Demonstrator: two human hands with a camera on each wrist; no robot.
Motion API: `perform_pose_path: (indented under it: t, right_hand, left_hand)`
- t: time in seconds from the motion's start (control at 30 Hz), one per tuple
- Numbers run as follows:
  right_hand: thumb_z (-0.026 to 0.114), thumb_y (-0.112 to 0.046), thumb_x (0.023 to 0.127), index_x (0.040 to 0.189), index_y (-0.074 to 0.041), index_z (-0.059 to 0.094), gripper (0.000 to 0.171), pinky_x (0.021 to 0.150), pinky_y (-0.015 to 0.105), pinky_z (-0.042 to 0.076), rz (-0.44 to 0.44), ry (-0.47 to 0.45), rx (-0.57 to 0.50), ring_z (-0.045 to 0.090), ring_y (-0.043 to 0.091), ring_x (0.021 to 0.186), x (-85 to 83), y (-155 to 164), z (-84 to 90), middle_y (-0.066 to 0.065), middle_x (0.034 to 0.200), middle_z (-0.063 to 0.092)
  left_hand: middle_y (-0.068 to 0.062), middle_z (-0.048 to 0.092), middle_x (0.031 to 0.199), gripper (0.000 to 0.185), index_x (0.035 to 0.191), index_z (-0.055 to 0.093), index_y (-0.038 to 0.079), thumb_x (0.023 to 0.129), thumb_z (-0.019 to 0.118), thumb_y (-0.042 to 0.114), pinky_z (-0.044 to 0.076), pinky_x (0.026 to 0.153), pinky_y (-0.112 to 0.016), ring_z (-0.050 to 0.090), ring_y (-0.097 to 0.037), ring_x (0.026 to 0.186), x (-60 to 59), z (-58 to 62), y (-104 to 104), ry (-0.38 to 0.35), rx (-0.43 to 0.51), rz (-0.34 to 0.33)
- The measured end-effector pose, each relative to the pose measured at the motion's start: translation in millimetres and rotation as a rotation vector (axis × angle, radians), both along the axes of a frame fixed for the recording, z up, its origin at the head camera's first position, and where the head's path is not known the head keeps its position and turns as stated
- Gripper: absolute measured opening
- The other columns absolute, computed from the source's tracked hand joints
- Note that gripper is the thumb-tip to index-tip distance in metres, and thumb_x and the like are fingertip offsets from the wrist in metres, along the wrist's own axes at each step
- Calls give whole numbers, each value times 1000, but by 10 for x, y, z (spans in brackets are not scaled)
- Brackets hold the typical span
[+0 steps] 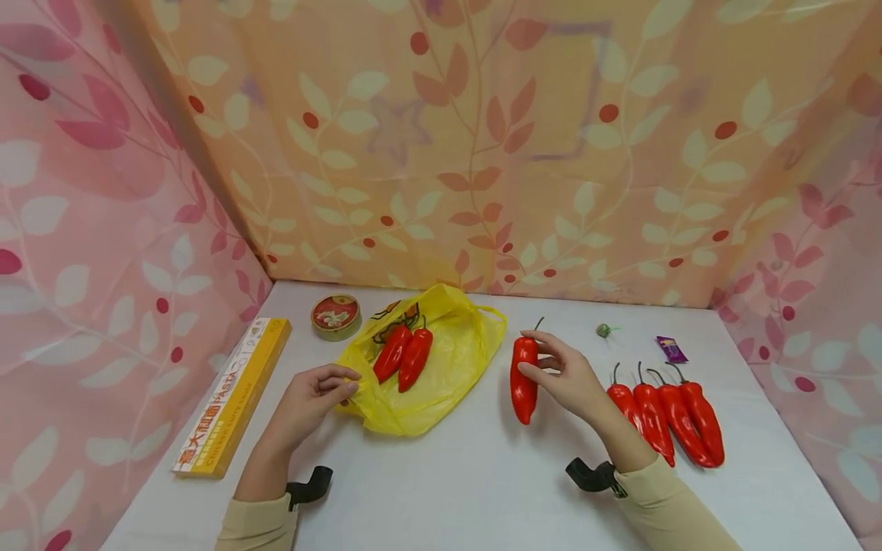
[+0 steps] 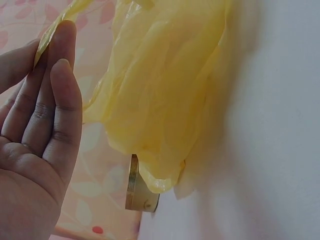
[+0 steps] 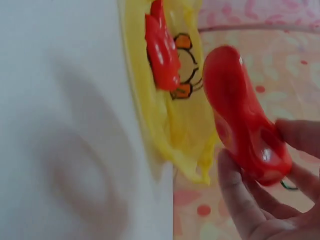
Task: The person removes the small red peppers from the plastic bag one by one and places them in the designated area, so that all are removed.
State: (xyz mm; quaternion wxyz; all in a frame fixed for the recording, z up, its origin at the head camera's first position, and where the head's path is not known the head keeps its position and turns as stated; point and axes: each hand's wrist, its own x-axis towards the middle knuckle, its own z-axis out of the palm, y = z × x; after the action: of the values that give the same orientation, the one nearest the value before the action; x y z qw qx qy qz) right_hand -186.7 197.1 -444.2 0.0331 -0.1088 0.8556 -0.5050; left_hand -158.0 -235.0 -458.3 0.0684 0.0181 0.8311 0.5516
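My right hand (image 1: 561,375) holds a red chili pepper (image 1: 524,379) by its upper part, just above the white table between the bag and the row of peppers. The right wrist view shows that held pepper (image 3: 242,120) close up, fingers (image 3: 240,200) curled under it. A yellow plastic bag (image 1: 441,360) lies open left of centre with two red peppers (image 1: 403,356) on it. My left hand (image 1: 320,394) pinches the bag's left edge; in the left wrist view the fingers (image 2: 55,105) press against the yellow film (image 2: 160,85).
Several more red peppers (image 1: 668,413) lie in a row at the right. A yellow pasta box (image 1: 230,398) lies at the left edge, a round tin (image 1: 335,315) behind the bag. A small green object (image 1: 604,330) and purple wrapper (image 1: 671,350) sit far right. Patterned curtains enclose the table.
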Motion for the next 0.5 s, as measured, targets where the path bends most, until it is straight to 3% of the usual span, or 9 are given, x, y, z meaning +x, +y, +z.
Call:
perform_pose_path:
  t: [0.17,0.3,0.5]
  right_hand:
    - [69,-29,97,149,-22,49,57,81,37,60,29,-26,63,62,34,115,124,326,-61,15,144,54]
    - [67,-31,98,151,-23,45,58,81,36,60,45,-57,127,58,37,121,237,564,-129,16,146,52]
    - [77,-31,90,144,-18,53,60,74,39,61,-23,62,375,62,35,111,340,826,-174,17,138,56]
  left_hand:
    - [-5,75,91,28,112,71,11,94,73,32,57,78,-35,66,-23,85,-5,8,6,6,-6,7]
    - [-5,75,90,26,112,71,10,94,73,29,57,77,-36,66,-22,83,-6,6,11,10,-1,14]
    - [-6,75,91,25,112,71,9,95,72,27,58,80,-39,66,-23,83,-2,10,10,10,7,8]
